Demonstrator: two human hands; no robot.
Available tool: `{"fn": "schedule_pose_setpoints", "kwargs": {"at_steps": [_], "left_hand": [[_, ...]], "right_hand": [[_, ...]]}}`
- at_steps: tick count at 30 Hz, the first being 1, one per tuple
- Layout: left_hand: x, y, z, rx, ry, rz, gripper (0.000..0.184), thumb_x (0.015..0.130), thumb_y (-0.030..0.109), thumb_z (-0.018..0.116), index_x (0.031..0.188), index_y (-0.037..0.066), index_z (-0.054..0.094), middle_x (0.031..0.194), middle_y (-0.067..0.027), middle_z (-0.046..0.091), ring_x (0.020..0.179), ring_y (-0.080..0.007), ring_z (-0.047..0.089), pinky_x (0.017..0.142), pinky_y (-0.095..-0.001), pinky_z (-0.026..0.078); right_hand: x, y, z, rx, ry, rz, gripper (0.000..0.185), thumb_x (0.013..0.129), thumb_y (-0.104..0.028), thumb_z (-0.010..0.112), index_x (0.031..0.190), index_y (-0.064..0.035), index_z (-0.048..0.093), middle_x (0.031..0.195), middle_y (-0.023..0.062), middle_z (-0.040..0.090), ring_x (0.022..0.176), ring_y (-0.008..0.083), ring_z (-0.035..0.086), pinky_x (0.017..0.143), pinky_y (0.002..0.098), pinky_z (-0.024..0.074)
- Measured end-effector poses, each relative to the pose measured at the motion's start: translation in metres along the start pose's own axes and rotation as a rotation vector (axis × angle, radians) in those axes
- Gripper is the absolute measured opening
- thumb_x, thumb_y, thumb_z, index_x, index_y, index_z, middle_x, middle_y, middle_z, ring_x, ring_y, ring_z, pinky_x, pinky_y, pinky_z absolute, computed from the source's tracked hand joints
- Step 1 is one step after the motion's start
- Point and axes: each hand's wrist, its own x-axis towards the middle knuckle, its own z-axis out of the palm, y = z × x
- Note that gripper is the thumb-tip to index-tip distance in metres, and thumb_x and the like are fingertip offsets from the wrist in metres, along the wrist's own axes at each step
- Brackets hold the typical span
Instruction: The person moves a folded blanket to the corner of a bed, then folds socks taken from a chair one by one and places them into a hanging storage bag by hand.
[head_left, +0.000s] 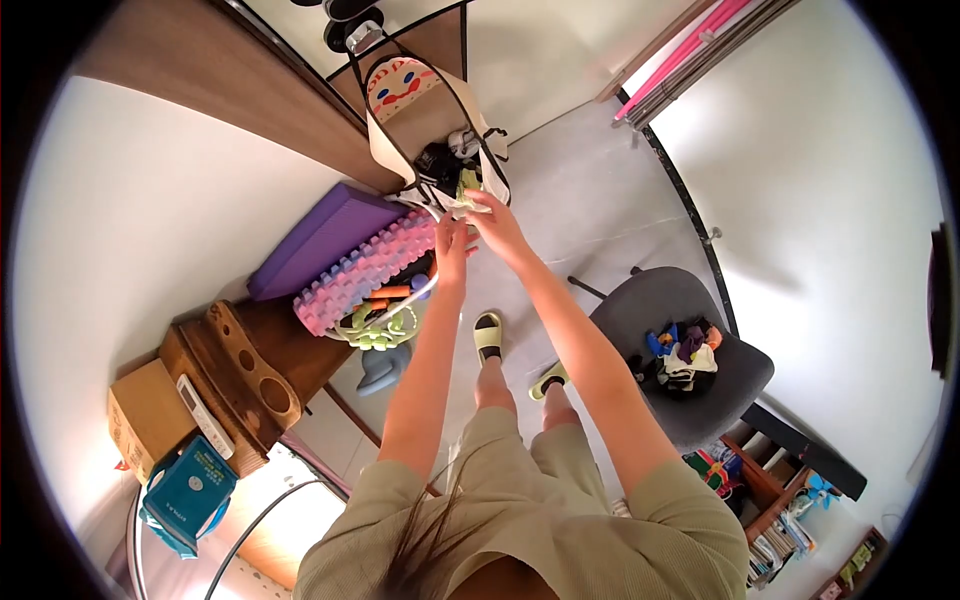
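A tall cream bag (387,140) with dark trim and a printed cartoon face stands in front of me, its top gaping. Inside it lie dark items (436,162) and a yellow-green cloth (469,182). At the bag's near edge, my right hand (497,228) has its fingers bent together around something small and pale. Close beside it is my left hand (452,250), fingers curled in near the same spot. What exactly the two hands pinch is too small to make out.
A pink foam roller (365,270) and a purple mat block (318,240) lie to the left, by a wooden cabinet (225,350). On the right, a grey chair (735,385) carries a pile of small clothes (690,350). Green slippers (487,335) are on my feet.
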Motion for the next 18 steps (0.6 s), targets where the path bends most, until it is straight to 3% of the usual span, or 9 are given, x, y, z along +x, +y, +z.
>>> {"fn": "schedule_pose_setpoints", "kwargs": {"at_steps": [1,4,18], "left_hand": [[-0.003,-0.002,0.001,0.017,0.022,-0.017,0.043,0.085,0.024,0.045,0.123,0.009,0.032,0.101,-0.0038,0.050,0.085,-0.0158,0.054,0.069,-0.0272,0.043],[-0.009,-0.010,0.002,-0.010,0.012,-0.038,0.040,0.084,0.020,0.045,0.122,0.010,0.034,0.102,-0.0045,0.050,0.084,-0.0156,0.054,0.068,-0.0269,0.043],[-0.049,-0.038,0.060,0.087,-0.073,-0.033,0.033,0.084,0.017,0.042,0.116,0.010,0.039,0.103,-0.0067,0.051,0.081,-0.0151,0.055,0.066,-0.0258,0.043]], "right_hand": [[-0.005,0.000,-0.002,-0.034,-0.009,0.060,0.032,0.077,-0.011,0.052,0.108,-0.0014,0.049,0.099,0.0102,0.055,0.079,0.0156,0.058,0.068,0.0253,0.0455],[-0.018,0.002,-0.010,-0.017,-0.004,0.156,0.032,0.076,-0.005,0.048,0.108,-0.0026,0.050,0.101,0.0082,0.053,0.082,0.0140,0.055,0.070,0.0244,0.0431],[-0.081,0.026,-0.075,0.063,0.202,0.149,0.030,0.075,-0.007,0.047,0.105,-0.0031,0.052,0.101,0.0075,0.054,0.082,0.0135,0.054,0.072,0.0255,0.0428]]}}
